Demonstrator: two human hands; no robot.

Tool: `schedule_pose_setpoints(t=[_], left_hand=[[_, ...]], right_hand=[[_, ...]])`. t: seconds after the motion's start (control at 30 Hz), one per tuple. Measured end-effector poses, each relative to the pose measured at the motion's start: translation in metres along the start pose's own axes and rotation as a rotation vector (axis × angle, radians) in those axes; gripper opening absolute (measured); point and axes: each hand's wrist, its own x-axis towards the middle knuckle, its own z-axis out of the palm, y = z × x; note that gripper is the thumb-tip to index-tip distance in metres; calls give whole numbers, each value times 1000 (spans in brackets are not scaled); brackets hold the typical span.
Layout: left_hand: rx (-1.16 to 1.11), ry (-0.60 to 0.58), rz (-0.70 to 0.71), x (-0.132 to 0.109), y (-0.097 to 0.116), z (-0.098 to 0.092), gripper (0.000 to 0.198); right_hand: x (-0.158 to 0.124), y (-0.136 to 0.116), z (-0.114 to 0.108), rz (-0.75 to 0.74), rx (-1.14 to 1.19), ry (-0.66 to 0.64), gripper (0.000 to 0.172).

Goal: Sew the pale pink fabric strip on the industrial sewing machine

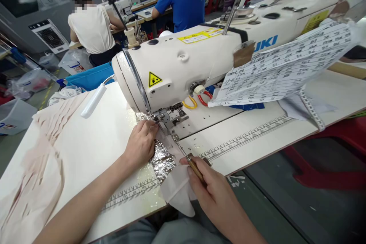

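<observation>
The right hand [213, 187] curls around the wooden handle of a tool [195, 168], whose metal tip sits near the needle end of the sewing machine [177, 72]. The pale cloth [177, 190] runs from there to the table [100, 141] edge, beside crinkled silver foil [163, 162]. The left hand [141, 142] presses down by the needle, fingers bunched together; whether they pinch cloth, I cannot quite tell.

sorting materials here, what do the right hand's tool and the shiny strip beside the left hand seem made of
Tool handle: probably smooth wood, from its brown colour. Tool shaft: likely metal, given its silvery shine. Shiny strip: perhaps foil or metallic film, crinkled with broken glints.
</observation>
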Motion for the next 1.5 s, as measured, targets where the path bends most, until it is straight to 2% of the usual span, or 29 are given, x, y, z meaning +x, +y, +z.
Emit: schedule_pose_setpoints(t=[0.1,0.3,0.6,0.77,1.23,1.5], left_hand=[[-12,14,-13,-1,1,-1,33],[-118,89,63,-2,-2,1,35],[-30,54,-14,0,-3,-1,38],[-157,97,80,-2,0,-4,31],[-1,12,4,-2,-6,3,33],[5,-3,-11,-3,-3,3,35]], right_hand=[[7,0,2,-20,-8,10,25],[11,-2,2,-10,-10,12,25],[29,-2,7,-43,-57,44,22],[32,-2,8,-51,-75,46,22],[38,-6,9,-63,-83,46,30],[35,2,14,-164,-141,68,24]])
